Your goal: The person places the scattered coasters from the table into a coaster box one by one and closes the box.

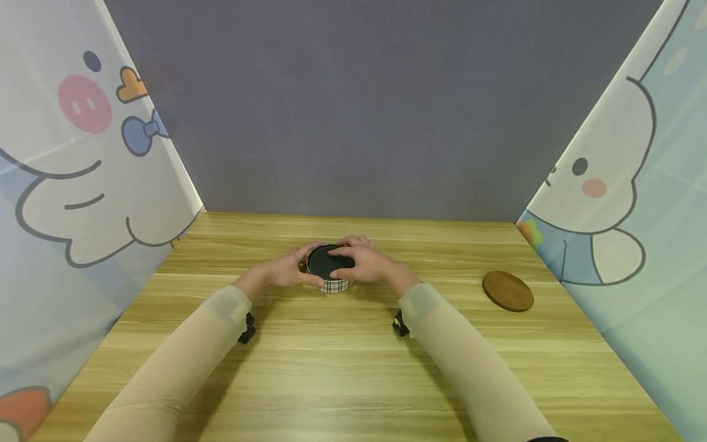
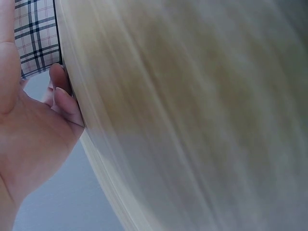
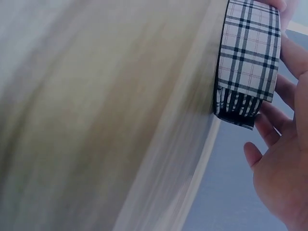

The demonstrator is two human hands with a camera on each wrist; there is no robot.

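Note:
A round plaid coaster holder (image 1: pixel 334 286) stands on the wooden table, with a black disc (image 1: pixel 322 260) sitting inside its rim. My left hand (image 1: pixel 287 268) grips the holder's left side, thumb in front and fingers round the back. Over the right part of the top lies my right hand (image 1: pixel 369 263), its thumb and forefinger stretched across the black disc. In the right wrist view, a gap in the plaid wall (image 3: pixel 250 50) shows several stacked edges (image 3: pixel 238 103). The left wrist view catches only part of the plaid wall (image 2: pixel 36 38) beside my left hand.
A brown wooden disc (image 1: pixel 508 291) lies on the table at the right. The wood-grain table (image 1: pixel 326 374) ends at a grey panel (image 1: pixel 359 110) behind. Cartoon-printed cloths (image 1: pixel 83 202) hang at both sides.

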